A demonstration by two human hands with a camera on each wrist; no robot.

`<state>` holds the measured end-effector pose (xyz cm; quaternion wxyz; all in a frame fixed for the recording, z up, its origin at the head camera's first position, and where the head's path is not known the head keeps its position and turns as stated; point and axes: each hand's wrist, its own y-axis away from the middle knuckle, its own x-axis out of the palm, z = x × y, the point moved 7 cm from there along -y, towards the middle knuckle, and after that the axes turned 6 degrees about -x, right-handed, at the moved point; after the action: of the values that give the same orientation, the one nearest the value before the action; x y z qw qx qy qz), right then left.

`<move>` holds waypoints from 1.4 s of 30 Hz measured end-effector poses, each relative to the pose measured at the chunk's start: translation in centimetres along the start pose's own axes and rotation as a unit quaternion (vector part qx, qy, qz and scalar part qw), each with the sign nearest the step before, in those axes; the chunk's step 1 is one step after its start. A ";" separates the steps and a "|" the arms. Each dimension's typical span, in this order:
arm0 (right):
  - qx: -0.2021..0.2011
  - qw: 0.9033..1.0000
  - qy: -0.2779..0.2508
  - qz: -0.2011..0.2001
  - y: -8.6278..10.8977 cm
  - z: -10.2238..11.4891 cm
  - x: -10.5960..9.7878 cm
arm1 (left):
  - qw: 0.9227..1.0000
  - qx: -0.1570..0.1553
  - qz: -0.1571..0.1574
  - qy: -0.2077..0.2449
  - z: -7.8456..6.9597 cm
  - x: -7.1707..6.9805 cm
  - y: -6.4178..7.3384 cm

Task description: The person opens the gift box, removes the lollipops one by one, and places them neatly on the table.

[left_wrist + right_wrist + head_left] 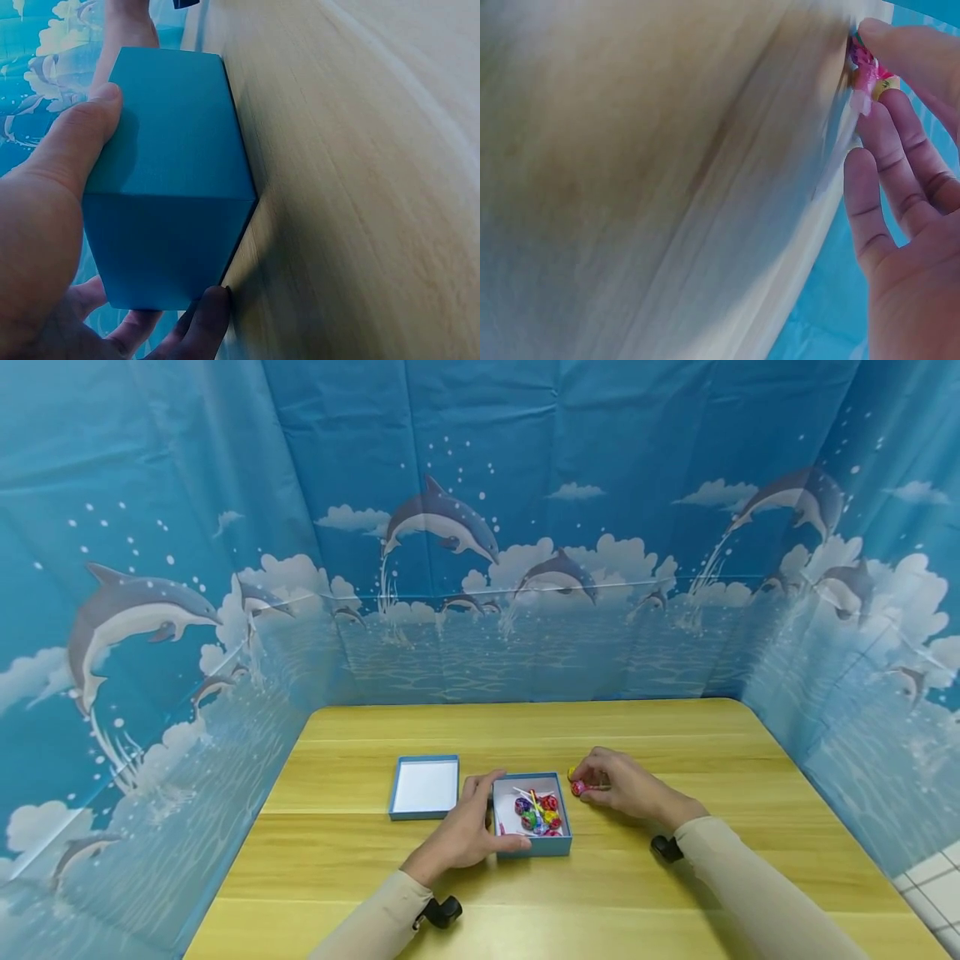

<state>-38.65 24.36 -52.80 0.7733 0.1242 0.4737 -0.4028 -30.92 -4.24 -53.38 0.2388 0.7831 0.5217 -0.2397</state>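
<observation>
My left hand (472, 827) grips a blue square box (534, 850), thumb on its near wall and fingers round its left side. Inside the white-lined box lie several wrapped lollipops (529, 820) with white sticks, in red, green, yellow and purple. The left wrist view shows the thumb against the blue box wall (169, 124). Right of the box, my right hand (626, 783) pinches a pink-wrapped lollipop (578, 787) at table level. Its white stick (843, 146) shows in the right wrist view. A yellow-wrapped candy (572, 772) is just beyond those fingers, partly hidden.
A shallow blue lid (426, 787) with a white inside lies open side up, left of the box. The wooden table (330, 877) has a blue dolphin-print curtain (480, 652) along its back and sides.
</observation>
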 end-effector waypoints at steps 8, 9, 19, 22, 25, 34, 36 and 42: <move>0.000 1.000 0.008 -0.013 0.0 0.6 -0.8 | 1.000 0.004 -0.002 -0.003 0.0 -0.1 0.0; -0.001 1.000 0.011 -0.015 0.0 0.8 -0.9 | 1.000 0.004 -0.002 -0.003 0.0 -0.1 0.0; -0.033 0.998 0.033 -0.033 -0.4 3.1 -1.9 | 1.000 -0.005 -0.004 -0.001 0.2 -0.3 -0.1; -0.046 0.998 0.037 -0.036 -0.7 4.1 -2.1 | 1.000 -0.009 -0.003 -0.006 0.2 -0.4 -0.2; -0.063 0.996 0.044 -0.036 -1.0 5.3 -2.4 | 1.000 -0.010 -0.002 -0.010 0.2 -0.4 -0.2; -0.080 0.995 0.053 0.003 -2.5 8.7 -2.5 | 1.000 -0.013 0.008 -0.014 0.3 -0.6 -0.1; -0.095 0.994 0.054 0.013 -2.8 9.5 -2.3 | 1.000 -0.013 0.011 -0.016 0.4 -0.7 0.0; -0.132 0.989 0.054 0.049 -3.8 11.5 -1.4 | 1.000 -0.013 0.016 -0.010 0.5 -0.9 -0.1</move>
<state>-34.52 16.00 -44.90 0.7752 0.0661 0.5567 -0.2912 -31.34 -5.15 -53.25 0.2580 0.7860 0.5095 -0.2366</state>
